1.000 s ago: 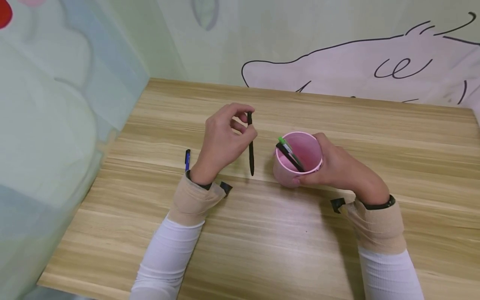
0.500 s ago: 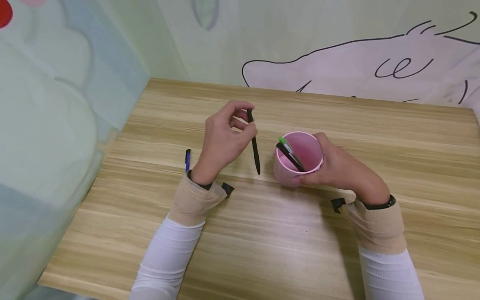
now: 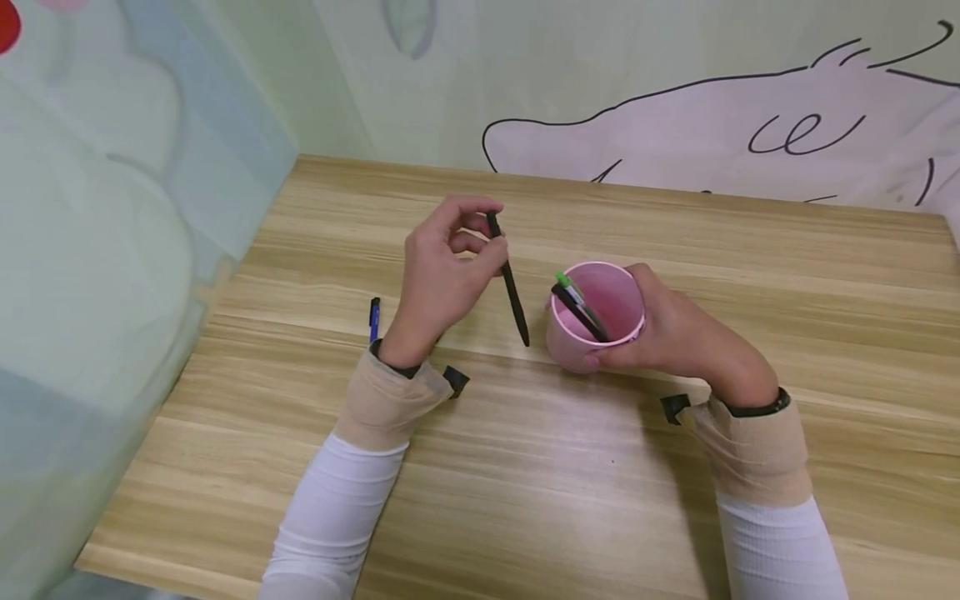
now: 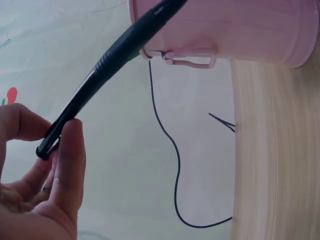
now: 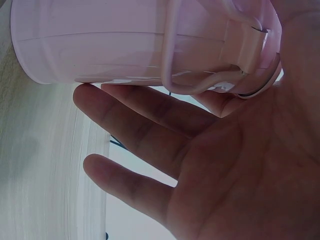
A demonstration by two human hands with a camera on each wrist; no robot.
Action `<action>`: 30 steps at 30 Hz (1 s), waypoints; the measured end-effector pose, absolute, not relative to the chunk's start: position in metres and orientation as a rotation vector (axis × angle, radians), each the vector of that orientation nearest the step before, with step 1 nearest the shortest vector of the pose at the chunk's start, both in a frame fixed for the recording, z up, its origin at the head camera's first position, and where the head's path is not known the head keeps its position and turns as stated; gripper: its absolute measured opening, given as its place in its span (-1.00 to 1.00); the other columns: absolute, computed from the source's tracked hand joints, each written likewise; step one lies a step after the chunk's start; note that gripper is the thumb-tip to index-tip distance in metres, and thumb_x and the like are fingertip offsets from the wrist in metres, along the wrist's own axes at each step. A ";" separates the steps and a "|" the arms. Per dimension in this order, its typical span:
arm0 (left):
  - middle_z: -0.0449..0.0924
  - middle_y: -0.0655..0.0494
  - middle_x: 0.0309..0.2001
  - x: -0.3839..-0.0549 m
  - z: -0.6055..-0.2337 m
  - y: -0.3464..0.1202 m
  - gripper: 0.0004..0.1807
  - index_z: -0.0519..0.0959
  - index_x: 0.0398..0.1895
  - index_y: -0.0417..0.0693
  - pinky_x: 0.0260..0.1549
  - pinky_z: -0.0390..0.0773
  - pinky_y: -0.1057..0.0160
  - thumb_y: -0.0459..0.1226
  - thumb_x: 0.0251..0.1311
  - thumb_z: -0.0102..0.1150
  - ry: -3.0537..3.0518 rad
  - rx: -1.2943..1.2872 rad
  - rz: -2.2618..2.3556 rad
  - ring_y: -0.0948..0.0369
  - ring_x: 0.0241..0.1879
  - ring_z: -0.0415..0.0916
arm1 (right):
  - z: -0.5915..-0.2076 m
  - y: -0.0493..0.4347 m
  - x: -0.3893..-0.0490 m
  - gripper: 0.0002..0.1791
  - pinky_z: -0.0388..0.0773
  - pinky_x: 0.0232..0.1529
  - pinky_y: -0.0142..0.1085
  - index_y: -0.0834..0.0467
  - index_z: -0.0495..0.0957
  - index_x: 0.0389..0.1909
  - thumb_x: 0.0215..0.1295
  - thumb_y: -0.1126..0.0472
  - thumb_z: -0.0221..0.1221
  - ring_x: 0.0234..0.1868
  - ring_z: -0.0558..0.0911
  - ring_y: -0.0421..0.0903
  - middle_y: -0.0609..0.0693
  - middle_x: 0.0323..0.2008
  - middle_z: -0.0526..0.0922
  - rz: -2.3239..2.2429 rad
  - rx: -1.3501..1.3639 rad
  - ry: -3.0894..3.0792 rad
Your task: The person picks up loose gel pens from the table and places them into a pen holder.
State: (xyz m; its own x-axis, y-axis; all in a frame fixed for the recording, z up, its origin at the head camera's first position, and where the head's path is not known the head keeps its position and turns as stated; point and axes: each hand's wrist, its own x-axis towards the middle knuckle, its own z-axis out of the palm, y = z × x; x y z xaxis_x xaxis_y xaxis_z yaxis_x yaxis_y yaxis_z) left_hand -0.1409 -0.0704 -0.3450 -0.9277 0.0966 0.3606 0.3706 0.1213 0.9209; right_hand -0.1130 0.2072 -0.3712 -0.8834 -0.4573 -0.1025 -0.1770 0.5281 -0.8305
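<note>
Thumb and fingertips of my left hand pinch a black pen near its upper end. The pen slants above the table, its lower tip a little left of the pink bucket and apart from it in the head view. My right hand holds the bucket from the right, thumb on the near side. In the right wrist view, fingers lie along the bucket wall, beside its handle. Inside the bucket lean a green-topped pen and another black pen.
A blue pen with a black end lies on the wooden table, left of my left wrist, which partly covers it. A wall with painted drawings borders the table's far edge. Another wall stands along the left side.
The black pen in my left hand has tilted from upright, its lower tip swinging right toward the bucket. My left hand has risen slightly. My right hand and the bucket look unmoved.
</note>
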 end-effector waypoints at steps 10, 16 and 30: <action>0.54 -0.09 -0.28 -0.141 -0.344 -0.070 -0.68 0.58 0.03 -0.28 -0.41 0.69 0.13 -0.50 0.18 0.19 -2.073 -0.470 -2.003 0.10 -0.47 0.61 | -0.372 0.207 -0.114 0.05 0.48 0.15 0.03 0.22 0.22 0.28 -0.17 0.04 0.65 0.11 0.57 0.10 0.17 0.14 0.54 -1.285 -0.524 2.464; 0.53 -0.09 -0.28 -0.141 -0.343 -0.070 -0.69 0.57 0.02 -0.31 -0.42 0.69 0.14 -0.52 0.18 0.20 -2.038 -0.446 -2.035 0.10 -0.44 0.63 | -0.373 0.207 -0.114 0.04 0.48 0.15 0.04 0.23 0.22 0.27 -0.17 0.04 0.65 0.11 0.57 0.11 0.18 0.14 0.54 -1.277 -0.523 2.467; 0.51 -0.09 -0.28 -0.140 -0.343 -0.068 -0.69 0.55 0.03 -0.31 -0.42 0.69 0.16 -0.55 0.20 0.19 -2.006 -0.441 -2.115 0.10 -0.46 0.61 | -0.374 0.206 -0.114 0.02 0.50 0.13 0.03 0.18 0.25 0.24 -0.21 0.07 0.67 0.10 0.58 0.07 0.13 0.12 0.55 -1.276 -0.486 2.491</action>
State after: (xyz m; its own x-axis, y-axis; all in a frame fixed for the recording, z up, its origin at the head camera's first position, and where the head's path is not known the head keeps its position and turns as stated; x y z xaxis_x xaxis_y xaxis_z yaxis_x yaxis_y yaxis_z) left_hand -0.1404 -0.0676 -0.3433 -0.9370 0.0637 0.3434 0.3395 -0.0640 0.9384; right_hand -0.1138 0.2060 -0.3741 -0.8979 -0.4262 -0.1098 -0.1599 0.5484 -0.8208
